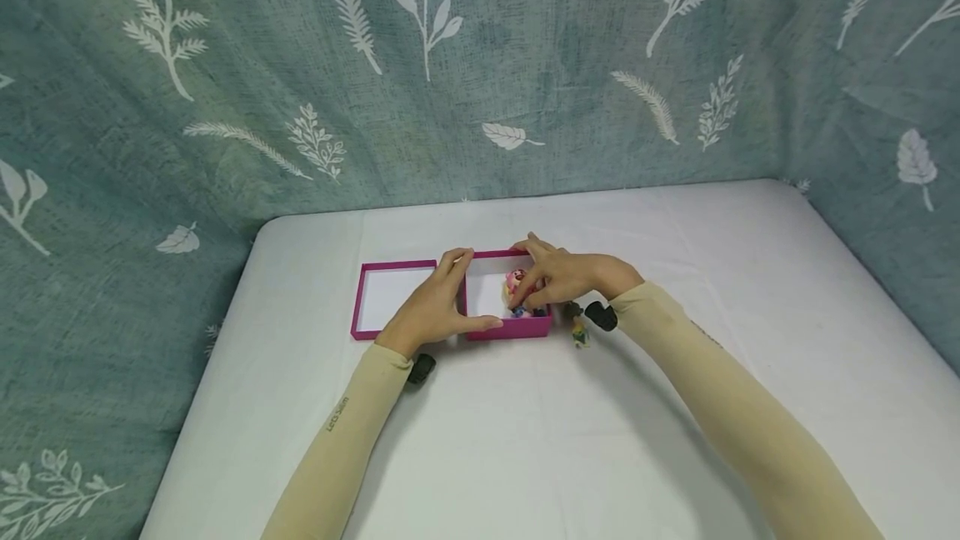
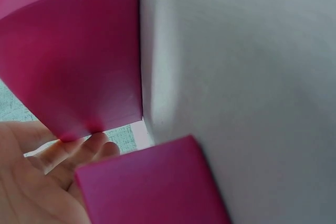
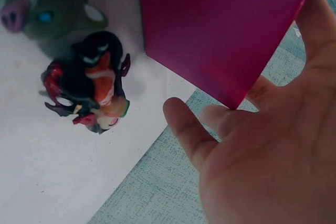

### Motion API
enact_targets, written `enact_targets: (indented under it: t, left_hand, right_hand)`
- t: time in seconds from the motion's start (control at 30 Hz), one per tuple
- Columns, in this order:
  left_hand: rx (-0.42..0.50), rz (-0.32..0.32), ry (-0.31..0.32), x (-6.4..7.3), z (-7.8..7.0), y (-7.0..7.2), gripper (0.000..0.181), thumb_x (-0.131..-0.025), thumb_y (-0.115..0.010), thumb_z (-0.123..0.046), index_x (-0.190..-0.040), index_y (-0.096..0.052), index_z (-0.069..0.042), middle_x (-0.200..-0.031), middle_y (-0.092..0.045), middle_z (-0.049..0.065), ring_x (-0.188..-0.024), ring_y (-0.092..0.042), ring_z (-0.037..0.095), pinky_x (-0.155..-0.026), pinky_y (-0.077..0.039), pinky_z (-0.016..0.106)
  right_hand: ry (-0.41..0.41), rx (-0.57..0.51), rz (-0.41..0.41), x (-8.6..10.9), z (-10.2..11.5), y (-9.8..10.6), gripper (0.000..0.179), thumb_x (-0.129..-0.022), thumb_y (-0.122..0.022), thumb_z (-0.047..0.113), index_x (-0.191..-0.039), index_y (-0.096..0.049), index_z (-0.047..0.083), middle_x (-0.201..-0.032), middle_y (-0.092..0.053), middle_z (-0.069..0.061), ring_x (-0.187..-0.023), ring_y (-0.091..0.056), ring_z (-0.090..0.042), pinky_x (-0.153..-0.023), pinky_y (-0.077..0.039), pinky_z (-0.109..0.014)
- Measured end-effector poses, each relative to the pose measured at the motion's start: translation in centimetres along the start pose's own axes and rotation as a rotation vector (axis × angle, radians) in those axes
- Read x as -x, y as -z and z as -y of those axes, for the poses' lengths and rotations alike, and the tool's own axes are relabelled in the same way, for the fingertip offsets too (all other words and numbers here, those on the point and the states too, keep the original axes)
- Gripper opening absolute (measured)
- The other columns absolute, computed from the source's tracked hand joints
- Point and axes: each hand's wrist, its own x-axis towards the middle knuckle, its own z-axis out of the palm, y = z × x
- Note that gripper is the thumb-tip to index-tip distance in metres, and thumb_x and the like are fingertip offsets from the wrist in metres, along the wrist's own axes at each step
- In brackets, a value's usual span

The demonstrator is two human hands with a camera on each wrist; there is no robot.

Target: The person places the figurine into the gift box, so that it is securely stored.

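Note:
My left hand (image 1: 431, 311) grips the left end of a magenta box (image 1: 510, 329), thumb at the front wall and fingers at the back corner. The left wrist view shows its fingers (image 2: 86, 153) against the box's outer wall (image 2: 79, 72). Over the right end is my right hand (image 1: 562, 273). Its thumb and a finger reach inside and pinch a small figurine with blue on it (image 1: 517, 311), mostly covered. A pink-headed figurine (image 1: 515, 277) lies beside it in the box. Other fingers of that hand extend past the back wall.
A shallow magenta lid (image 1: 356, 298) with a white inside lies left of the box. Right of the box, a grey-green animal figurine (image 3: 52, 9) and a black-and-orange figurine (image 3: 97, 77) sit on the white cloth. A patterned curtain (image 1: 465, 107) hangs behind the table.

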Motion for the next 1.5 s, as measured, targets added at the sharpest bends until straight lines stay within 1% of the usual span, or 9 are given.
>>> enact_targets:
  t: [0.23, 0.37, 0.6, 0.7, 0.8, 0.97, 1.1, 1.33, 1.5]
  left_hand:
    - [0.002, -0.007, -0.005, -0.1, 0.2, -0.2, 0.121, -0.067, -0.062, -0.085, -0.158, -0.017, -0.02, -0.158, -0.022, -0.005, -0.113, -0.059, 0.02, -0.099, -0.05, 0.043]
    - [0.011, -0.007, -0.005, -0.2, 0.2, -0.3, 0.122, -0.065, -0.06, -0.087, -0.158, -0.019, -0.019, -0.158, -0.023, -0.005, -0.114, -0.059, 0.02, -0.099, -0.05, 0.044]
    - [0.013, -0.008, -0.016, -0.3, -0.2, -0.3, 0.123, -0.065, -0.062, -0.086, -0.158, -0.02, -0.016, -0.158, -0.023, -0.002, -0.122, -0.056, 0.023, -0.102, -0.049, 0.046]
    - [0.016, -0.013, -0.022, -0.3, -0.3, -0.2, 0.123, -0.066, -0.063, -0.084, -0.157, -0.02, -0.015, -0.158, -0.023, -0.001, -0.124, -0.055, 0.025, -0.102, -0.048, 0.046]
    - [0.018, -0.017, -0.023, -0.3, -0.3, -0.2, 0.122, -0.066, -0.064, -0.083, -0.157, -0.02, -0.015, -0.158, -0.023, -0.001, -0.125, -0.054, 0.025, -0.103, -0.048, 0.046]
    - [0.013, -0.021, -0.027, -0.3, -0.2, -0.1, 0.121, -0.067, -0.066, -0.082, -0.158, -0.019, -0.016, -0.158, -0.023, -0.001, -0.123, -0.055, 0.024, -0.102, -0.048, 0.045]
    - [0.015, -0.02, -0.024, -0.2, -0.1, -0.1, 0.12, -0.068, -0.067, -0.08, -0.157, -0.02, -0.015, -0.158, -0.023, -0.001, -0.121, -0.057, 0.025, -0.101, -0.049, 0.046]
    - [0.02, -0.012, -0.018, -0.2, 0.1, -0.1, 0.121, -0.067, -0.066, -0.081, -0.158, -0.019, -0.016, -0.159, -0.022, -0.002, -0.124, -0.054, 0.023, -0.103, -0.047, 0.045]
    - [0.02, -0.012, -0.011, -0.1, 0.2, 0.0, 0.121, -0.066, -0.066, -0.082, -0.158, -0.019, -0.017, -0.158, -0.022, -0.004, -0.124, -0.055, 0.022, -0.103, -0.048, 0.044]
  right_hand:
    - [-0.021, 0.001, 0.02, 0.0, 0.0, 0.1, 0.024, -0.088, -0.064, 0.027, -0.107, -0.077, 0.035, -0.162, -0.011, -0.013, -0.149, 0.014, -0.042, -0.113, -0.003, -0.072]
    - [-0.002, -0.032, 0.007, 0.4, -0.4, 0.1, 0.026, -0.089, -0.063, 0.025, -0.11, -0.076, 0.033, -0.163, -0.012, -0.012, -0.149, 0.013, -0.041, -0.112, -0.003, -0.073]
    - [0.119, -0.135, -0.119, 2.6, -1.6, 0.3, 0.031, -0.089, -0.071, 0.025, -0.12, -0.072, 0.02, -0.159, -0.015, -0.016, -0.149, 0.007, -0.043, -0.112, -0.009, -0.073]
    - [0.131, -0.141, -0.177, 3.8, -2.0, 0.5, 0.037, -0.09, -0.072, 0.025, -0.126, -0.069, 0.018, -0.159, -0.014, -0.017, -0.149, 0.004, -0.043, -0.111, -0.011, -0.073]
    - [0.105, -0.116, -0.239, 4.7, -2.6, 0.5, 0.042, -0.091, -0.07, 0.028, -0.131, -0.064, 0.019, -0.158, -0.015, -0.016, -0.148, -0.003, -0.042, -0.11, -0.016, -0.072]
    - [0.028, -0.093, -0.35, 5.8, -4.0, 0.3, 0.051, -0.092, -0.069, 0.03, -0.139, -0.056, 0.016, -0.154, -0.024, -0.019, -0.143, -0.022, -0.042, -0.108, -0.028, -0.067]
    - [-0.033, -0.112, -0.394, 6.2, -5.1, -0.4, 0.06, -0.092, -0.069, 0.031, -0.145, -0.048, 0.013, -0.149, -0.031, -0.022, -0.137, -0.033, -0.042, -0.107, -0.033, -0.064]
    - [-0.122, -0.2, -0.441, 6.3, -6.4, -2.1, 0.069, -0.09, -0.071, 0.035, -0.148, -0.043, 0.009, -0.143, -0.04, -0.02, -0.136, -0.038, -0.04, -0.109, -0.033, -0.061]
    - [-0.138, -0.23, -0.445, 5.9, -6.4, -3.1, 0.073, -0.089, -0.072, 0.036, -0.149, -0.041, 0.009, -0.143, -0.041, -0.02, -0.135, -0.039, -0.041, -0.109, -0.034, -0.061]
